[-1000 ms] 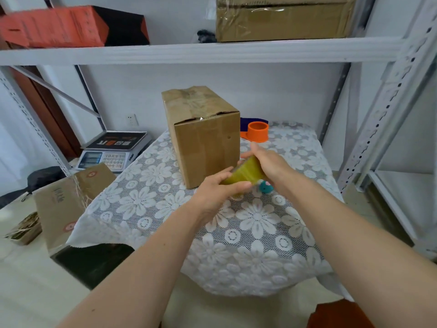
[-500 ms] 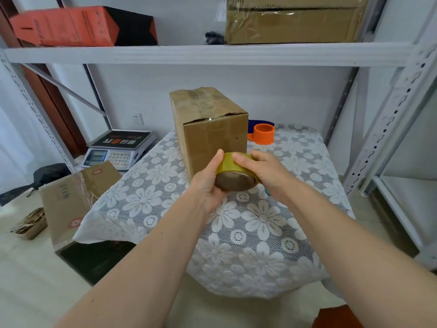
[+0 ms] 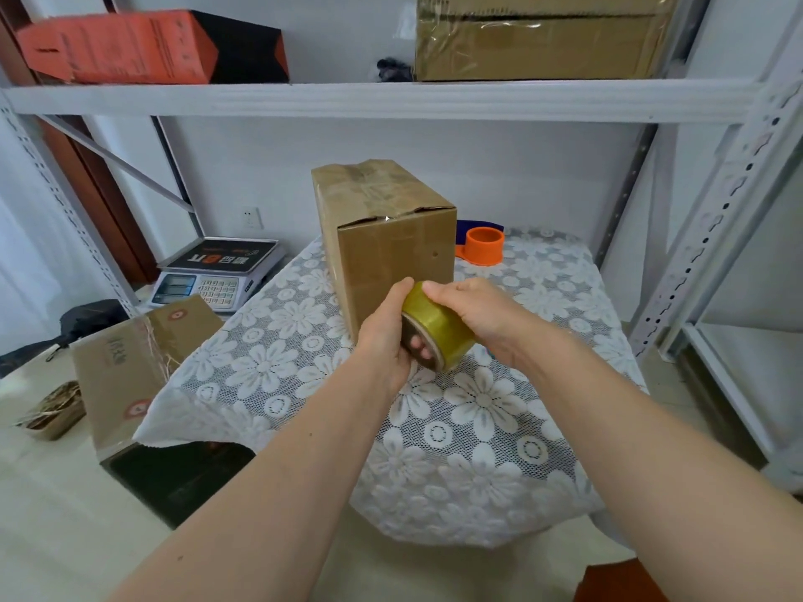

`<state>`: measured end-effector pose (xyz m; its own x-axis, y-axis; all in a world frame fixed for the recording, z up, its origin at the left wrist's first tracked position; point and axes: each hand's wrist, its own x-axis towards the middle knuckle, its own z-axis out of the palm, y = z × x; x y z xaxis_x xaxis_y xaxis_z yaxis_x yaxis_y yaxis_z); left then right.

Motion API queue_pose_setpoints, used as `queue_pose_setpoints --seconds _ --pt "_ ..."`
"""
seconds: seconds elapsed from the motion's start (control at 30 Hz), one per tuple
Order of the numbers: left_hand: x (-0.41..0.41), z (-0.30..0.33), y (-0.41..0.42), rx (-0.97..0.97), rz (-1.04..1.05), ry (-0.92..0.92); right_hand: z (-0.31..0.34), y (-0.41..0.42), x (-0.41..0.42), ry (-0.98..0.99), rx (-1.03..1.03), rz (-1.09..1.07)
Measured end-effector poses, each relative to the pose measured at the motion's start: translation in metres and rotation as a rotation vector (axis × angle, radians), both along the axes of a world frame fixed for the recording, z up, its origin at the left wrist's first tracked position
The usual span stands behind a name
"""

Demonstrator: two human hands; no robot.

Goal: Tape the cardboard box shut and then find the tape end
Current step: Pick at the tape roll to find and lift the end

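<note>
tape roll (image 3: 436, 325) gripped between left hand (image 3: 384, 336), right hand (image 3: 476, 312)

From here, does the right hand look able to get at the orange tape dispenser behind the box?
Probably yes, once freed: the right hand grips the tape roll, and bare tablecloth lies between it and the orange tape dispenser beside the cardboard box.

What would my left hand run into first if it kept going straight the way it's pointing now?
Most likely the cardboard box. The left hand grips the tape roll and points up and away toward the box's near face just beyond, though the gap is hard to judge.
</note>
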<state>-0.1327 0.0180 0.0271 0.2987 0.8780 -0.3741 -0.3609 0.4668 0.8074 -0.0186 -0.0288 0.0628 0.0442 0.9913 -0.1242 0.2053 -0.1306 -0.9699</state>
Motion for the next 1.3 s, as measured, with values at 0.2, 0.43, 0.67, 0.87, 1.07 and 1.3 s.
queue_pose_setpoints --seconds 0.2,0.43,0.67,0.87,1.07,1.3 --pt "-0.003 0.003 -0.003 0.277 -0.121 0.174 0.000 0.008 -0.008 0.098 0.028 -0.224" --pt "0.000 0.009 -0.013 0.570 -0.184 0.438 -0.002 0.013 -0.014 0.360 0.006 -0.357" --pt "0.000 0.015 -0.019 0.741 -0.235 0.568 0.005 0.013 -0.014 0.461 -0.112 -0.318" --pt "-0.001 0.014 -0.022 0.756 -0.312 0.505 0.006 0.012 -0.013 0.476 -0.096 -0.402" --pt "0.002 0.019 -0.017 0.705 -0.237 0.491 0.005 0.003 -0.016 0.579 -0.014 -0.255" --pt "-0.001 0.032 -0.005 0.339 -0.150 0.266 0.009 -0.004 -0.021 0.461 0.092 -0.069"
